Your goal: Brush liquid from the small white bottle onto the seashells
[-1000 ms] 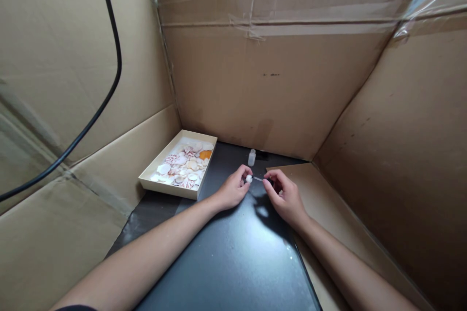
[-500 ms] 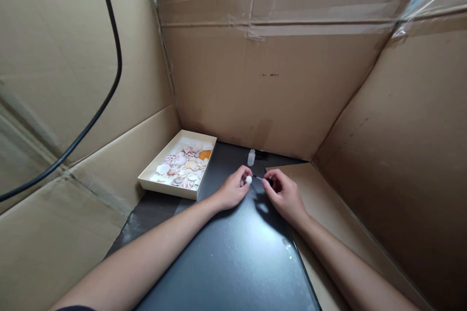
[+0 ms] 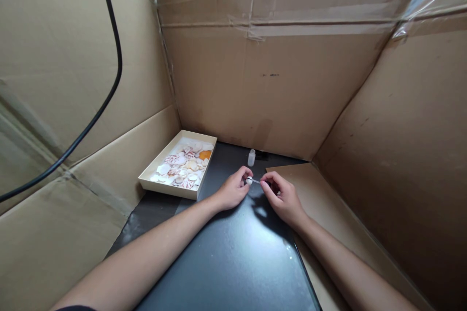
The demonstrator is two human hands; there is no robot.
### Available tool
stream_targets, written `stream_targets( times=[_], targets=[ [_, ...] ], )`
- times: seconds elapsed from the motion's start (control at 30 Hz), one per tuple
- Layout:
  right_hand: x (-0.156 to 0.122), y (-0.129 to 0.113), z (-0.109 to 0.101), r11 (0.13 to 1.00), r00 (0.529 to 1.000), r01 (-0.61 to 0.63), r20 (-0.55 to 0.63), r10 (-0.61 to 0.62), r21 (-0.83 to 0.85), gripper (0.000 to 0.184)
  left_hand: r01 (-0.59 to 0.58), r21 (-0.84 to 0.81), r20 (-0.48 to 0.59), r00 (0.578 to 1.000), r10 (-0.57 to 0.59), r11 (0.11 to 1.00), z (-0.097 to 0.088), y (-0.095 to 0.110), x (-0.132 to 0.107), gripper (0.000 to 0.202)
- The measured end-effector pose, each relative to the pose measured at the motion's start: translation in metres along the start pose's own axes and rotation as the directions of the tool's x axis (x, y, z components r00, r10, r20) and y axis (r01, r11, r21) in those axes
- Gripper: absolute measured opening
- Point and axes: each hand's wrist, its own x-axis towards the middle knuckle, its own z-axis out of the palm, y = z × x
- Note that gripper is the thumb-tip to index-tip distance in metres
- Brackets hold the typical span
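Note:
My left hand (image 3: 234,189) is closed, pinching a small white round piece (image 3: 249,181) between thumb and fingertips just above the dark table. Whether that piece is a shell I cannot tell. From the right, my right hand (image 3: 282,193) grips a thin applicator brush (image 3: 256,181) with a pale stem. Its dark tip touches the white piece, and the handle is mostly hidden in my fingers. Behind both hands a small translucent bottle (image 3: 251,158) stands upright without a cap.
On the left, a cream box (image 3: 168,191) holds many seashells, one of them orange. A flat cardboard sheet (image 3: 321,204) lies under my right forearm. Tall cardboard walls (image 3: 241,87) enclose the dark table (image 3: 233,262), and a black cable (image 3: 118,58) hangs at the left.
The brush has moved left, its dark tip going from a gap beside the white piece to contact with it. My left hand has hardly moved.

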Motion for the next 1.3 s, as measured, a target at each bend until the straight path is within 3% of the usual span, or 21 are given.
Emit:
stream_targets(
  times=[0.2,0.57,0.83,1.03,1.2,1.3],
  targets=[
    [0.0008,-0.0011,-0.0009,0.998,0.998,0.054,-0.032,-0.054,-0.025,0.014,-0.003,0.012,0.002,1.0,0.003,1.0,0.0001,0.0002,0.0001,0.015],
    [-0.001,0.0023,0.0016,0.999,1.0,-0.022,-0.003,0.022,0.048,0.015,0.006,-0.013,-0.042,0.999,-0.007,1.0,0.001,-0.0005,-0.0003,0.022],
    [-0.0009,0.002,0.0018,0.998,0.999,-0.003,-0.04,0.005,0.068,0.015,-0.029,-0.01,-0.034,0.999,0.029,1.0,0.0011,-0.0027,0.0008,0.016],
    [-0.001,0.0021,0.002,1.0,0.999,-0.012,-0.052,0.012,-0.002,0.016,-0.065,-0.021,-0.077,0.995,0.063,0.998,0.0019,-0.004,0.0018,0.017],
    [-0.0009,0.0003,0.001,0.998,1.0,-0.029,-0.008,0.03,0.054,0.016,-0.093,-0.003,-0.099,0.991,0.092,0.996,0.0023,-0.0047,0.0019,0.018],
    [-0.0003,0.0016,0.0013,0.999,0.998,-0.044,-0.055,0.043,-0.017,0.016,-0.094,0.027,-0.12,0.988,0.097,0.995,0.0019,-0.0039,0.0017,0.02]
  ],
)
